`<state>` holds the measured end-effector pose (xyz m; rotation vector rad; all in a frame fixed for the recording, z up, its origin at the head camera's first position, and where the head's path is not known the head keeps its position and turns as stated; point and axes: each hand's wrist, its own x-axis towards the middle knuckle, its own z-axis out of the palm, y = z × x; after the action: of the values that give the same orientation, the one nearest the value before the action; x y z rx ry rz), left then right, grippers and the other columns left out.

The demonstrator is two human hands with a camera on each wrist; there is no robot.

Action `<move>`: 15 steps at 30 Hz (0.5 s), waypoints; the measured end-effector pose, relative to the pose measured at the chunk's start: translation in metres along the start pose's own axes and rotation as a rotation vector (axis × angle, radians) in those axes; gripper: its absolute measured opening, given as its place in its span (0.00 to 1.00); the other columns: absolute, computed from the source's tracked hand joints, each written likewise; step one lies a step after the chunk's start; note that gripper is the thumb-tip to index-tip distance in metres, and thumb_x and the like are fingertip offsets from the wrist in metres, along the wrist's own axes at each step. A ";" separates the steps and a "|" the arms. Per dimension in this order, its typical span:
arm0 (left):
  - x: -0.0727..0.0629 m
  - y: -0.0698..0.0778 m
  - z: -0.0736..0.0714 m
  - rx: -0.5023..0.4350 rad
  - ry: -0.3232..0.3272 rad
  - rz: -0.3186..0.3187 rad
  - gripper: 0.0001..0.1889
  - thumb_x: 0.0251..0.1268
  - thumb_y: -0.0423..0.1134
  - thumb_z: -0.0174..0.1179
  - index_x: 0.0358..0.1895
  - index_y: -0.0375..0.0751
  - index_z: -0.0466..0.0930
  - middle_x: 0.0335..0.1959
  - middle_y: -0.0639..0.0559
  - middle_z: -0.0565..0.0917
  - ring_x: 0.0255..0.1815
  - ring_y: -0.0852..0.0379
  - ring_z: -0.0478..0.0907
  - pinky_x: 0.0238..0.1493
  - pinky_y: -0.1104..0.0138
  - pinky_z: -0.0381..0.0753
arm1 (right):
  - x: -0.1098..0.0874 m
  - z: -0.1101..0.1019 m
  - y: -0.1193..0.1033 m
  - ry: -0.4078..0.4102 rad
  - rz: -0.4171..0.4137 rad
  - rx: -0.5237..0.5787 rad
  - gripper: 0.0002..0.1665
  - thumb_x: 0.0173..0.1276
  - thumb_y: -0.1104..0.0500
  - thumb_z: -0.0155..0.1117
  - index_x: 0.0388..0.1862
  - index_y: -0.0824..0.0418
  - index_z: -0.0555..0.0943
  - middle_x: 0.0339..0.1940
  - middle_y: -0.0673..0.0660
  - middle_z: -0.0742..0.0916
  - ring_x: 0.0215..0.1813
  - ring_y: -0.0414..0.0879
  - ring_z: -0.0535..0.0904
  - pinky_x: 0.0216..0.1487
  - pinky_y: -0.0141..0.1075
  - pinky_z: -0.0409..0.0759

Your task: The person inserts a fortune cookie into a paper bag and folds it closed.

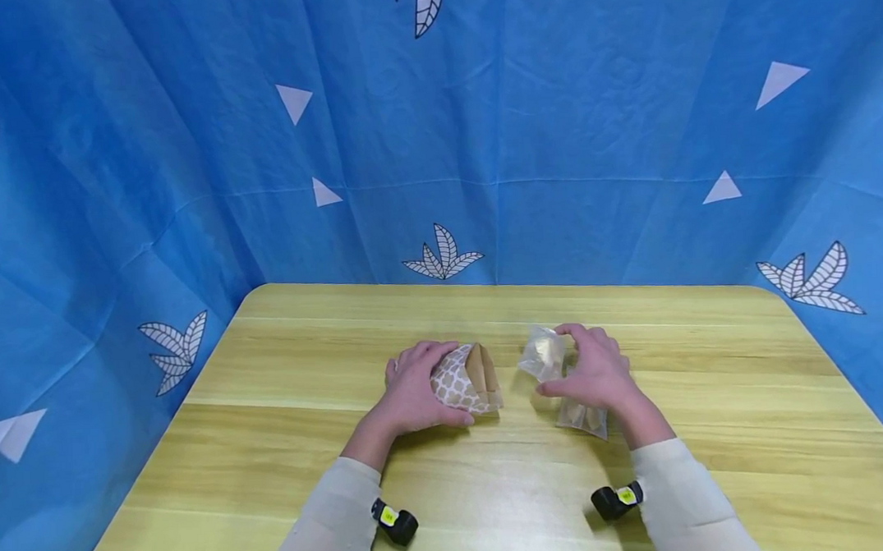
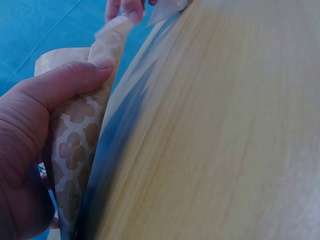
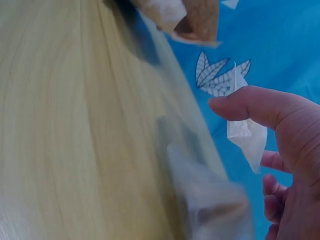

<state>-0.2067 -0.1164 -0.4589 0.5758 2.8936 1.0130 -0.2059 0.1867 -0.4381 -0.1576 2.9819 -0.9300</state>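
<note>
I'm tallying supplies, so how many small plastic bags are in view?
2. One plastic bag is by the thumb and fingertips of the right hand; another plastic bag shows partly beneath that hand. More may be hidden there.

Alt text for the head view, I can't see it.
Left hand holds a patterned paper bag, mouth facing right, over a wood-grain table; right hand is at two small translucent packets, grip unclear. Blue leaf-print curtain behind.

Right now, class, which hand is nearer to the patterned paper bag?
Left. The left hand holds the patterned paper bag; the right hand is apart from it, to the right.
</note>
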 end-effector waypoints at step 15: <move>0.002 0.001 0.001 0.018 -0.015 -0.009 0.59 0.26 0.64 0.82 0.73 0.60 0.66 0.65 0.55 0.71 0.66 0.45 0.62 0.70 0.36 0.41 | -0.010 -0.003 -0.035 0.010 -0.154 0.126 0.57 0.37 0.51 0.86 0.69 0.54 0.69 0.52 0.62 0.75 0.54 0.58 0.69 0.44 0.51 0.76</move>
<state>-0.2082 -0.1145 -0.4584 0.5677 2.8926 0.9790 -0.1925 0.1612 -0.4160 -0.3854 2.9423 -1.1330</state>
